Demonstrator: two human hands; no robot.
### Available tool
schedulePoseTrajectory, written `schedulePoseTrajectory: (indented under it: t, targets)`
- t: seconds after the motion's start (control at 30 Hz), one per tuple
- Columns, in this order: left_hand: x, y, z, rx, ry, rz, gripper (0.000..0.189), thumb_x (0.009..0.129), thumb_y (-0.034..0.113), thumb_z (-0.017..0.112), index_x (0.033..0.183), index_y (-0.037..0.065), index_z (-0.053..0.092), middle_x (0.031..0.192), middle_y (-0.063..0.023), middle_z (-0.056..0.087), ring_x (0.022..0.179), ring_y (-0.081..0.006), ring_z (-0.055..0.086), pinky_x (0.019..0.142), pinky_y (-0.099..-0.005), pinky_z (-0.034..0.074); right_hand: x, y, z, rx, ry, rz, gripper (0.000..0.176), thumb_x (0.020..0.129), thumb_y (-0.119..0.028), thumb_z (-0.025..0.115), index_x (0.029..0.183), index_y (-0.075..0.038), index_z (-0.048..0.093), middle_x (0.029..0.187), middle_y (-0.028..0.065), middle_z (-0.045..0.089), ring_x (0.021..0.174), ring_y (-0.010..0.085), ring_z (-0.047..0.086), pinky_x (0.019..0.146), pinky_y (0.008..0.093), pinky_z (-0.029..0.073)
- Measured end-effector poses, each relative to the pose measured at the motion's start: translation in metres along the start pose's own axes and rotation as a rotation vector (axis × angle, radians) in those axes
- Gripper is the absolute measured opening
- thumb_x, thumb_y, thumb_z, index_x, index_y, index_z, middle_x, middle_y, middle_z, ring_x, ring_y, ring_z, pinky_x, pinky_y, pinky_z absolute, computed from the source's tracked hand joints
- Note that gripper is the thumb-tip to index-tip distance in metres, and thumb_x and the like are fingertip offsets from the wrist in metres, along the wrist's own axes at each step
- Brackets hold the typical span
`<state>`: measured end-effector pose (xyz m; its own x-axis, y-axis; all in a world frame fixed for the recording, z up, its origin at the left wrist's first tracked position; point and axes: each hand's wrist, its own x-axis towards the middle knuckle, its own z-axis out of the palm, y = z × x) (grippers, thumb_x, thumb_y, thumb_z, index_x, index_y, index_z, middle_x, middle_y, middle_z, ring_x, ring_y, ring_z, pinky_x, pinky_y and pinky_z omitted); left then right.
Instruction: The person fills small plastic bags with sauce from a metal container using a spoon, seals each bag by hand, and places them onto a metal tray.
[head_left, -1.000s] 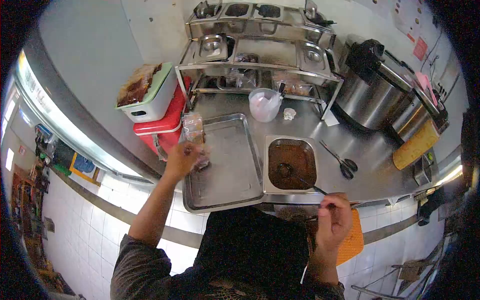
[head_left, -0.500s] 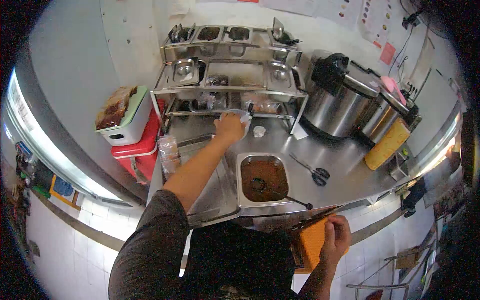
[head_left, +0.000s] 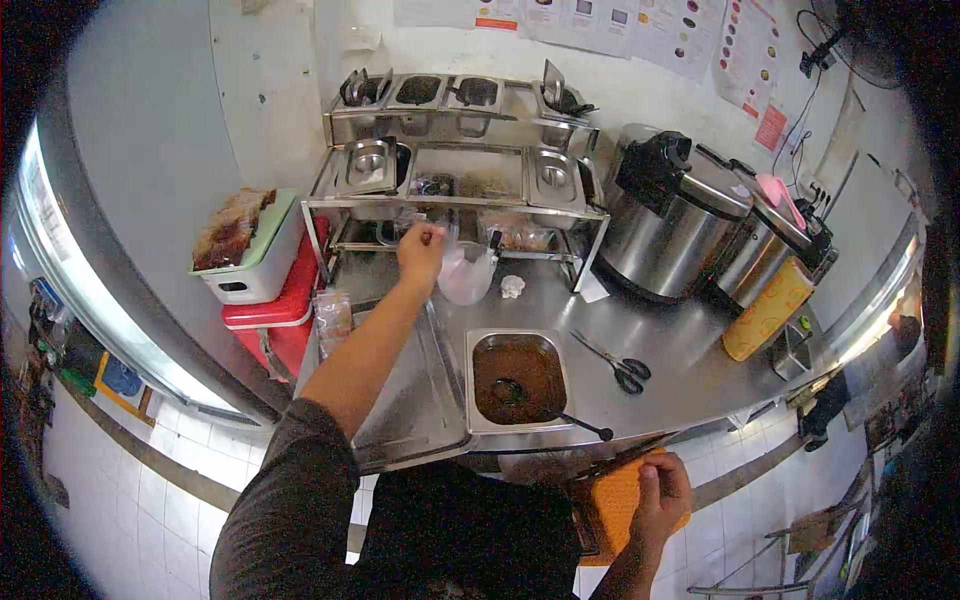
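Observation:
My left hand (head_left: pixel 421 256) reaches out over the counter at the lower shelf, its fingers pinched together. What they hold, if anything, I cannot make out; something clear and thin shows beside the fingertips. Just right of it stands a translucent white tub (head_left: pixel 467 278), with a black-ended handle (head_left: pixel 495 240) at its rim. Nearer to me, a steel pan (head_left: pixel 518 423) holds brown liquid, and a black ladle (head_left: pixel 575 424) rests in it. My right hand (head_left: pixel 662 500) hangs low at the right, fingers curled in, nothing visible in them, in front of an orange textured object (head_left: pixel 613 500).
Scissors (head_left: pixel 618 368) and a crumpled white wad (head_left: pixel 512 287) lie on the steel counter. A large tray (head_left: pixel 400 425) is at the left. Tiered pans fill the rack (head_left: pixel 460 208). Big steel pots (head_left: pixel 660 240) stand at right; a red cooler (head_left: pixel 270 315) carries a white bin (head_left: pixel 250 285).
My left hand has moved left and up off the translucent tub, which now shows fully. The right hand stays low and curled. The whole view has shifted slightly.

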<state>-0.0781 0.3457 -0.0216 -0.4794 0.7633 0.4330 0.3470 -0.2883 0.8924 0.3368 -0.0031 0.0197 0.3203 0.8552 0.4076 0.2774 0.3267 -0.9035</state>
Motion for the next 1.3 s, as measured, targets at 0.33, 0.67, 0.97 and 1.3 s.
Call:
schedulePoseTrajectory:
  t: [0.33,0.67,0.97,1.3]
  targets:
    - [-0.220,0.176,-0.104,-0.549,-0.580,-0.082,0.019,0.098,0.002,0.056,0.109,0.006,0.041,0.098,-0.0106,0.063,0.098,-0.0186,0.065,0.087,-0.0353,0.053,-0.027,-0.028,0.058,0.177,-0.742,0.063,0.042,0.090,-0.009,0.067,0.128,0.000,0.052,0.119,0.0123,0.059,0.088,0.0173,0.061,0.079,0.0294,0.051]
    - [-0.337,0.159,-0.155,-0.389,-0.786,-0.065,0.037,0.093,0.003,0.065,0.123,0.002,0.043,0.107,-0.0101,0.061,0.104,-0.0197,0.062,0.092,-0.0363,0.051,-0.062,-0.026,0.082,-0.020,-0.686,0.010,0.014,0.092,-0.010,0.063,0.093,0.002,0.069,0.082,0.0108,0.069,0.074,0.0210,0.066,0.070,0.0305,0.051]
    - [-0.350,0.164,-0.184,-0.081,-0.888,0.261,0.013,0.092,0.013,0.064,0.097,0.001,0.065,0.099,-0.0137,0.065,0.090,-0.0318,0.065,0.079,-0.0393,0.052,-0.082,-0.042,0.077,-0.223,-0.971,-0.242,0.015,0.090,-0.016,0.070,0.094,-0.002,0.070,0.083,0.0125,0.068,0.077,0.0271,0.067,0.071,0.0348,0.052]
    - [-0.367,0.148,-0.197,-0.177,-1.270,-0.227,0.027,0.093,0.031,0.068,0.098,0.005,0.066,0.087,-0.0049,0.066,0.090,-0.0142,0.063,0.085,-0.0325,0.049,-0.110,-0.066,0.077,-0.298,-0.875,-0.531,0.023,0.076,-0.009,0.079,0.098,-0.015,0.075,0.116,0.0104,0.060,0.105,0.0304,0.058,0.086,0.0388,0.050]
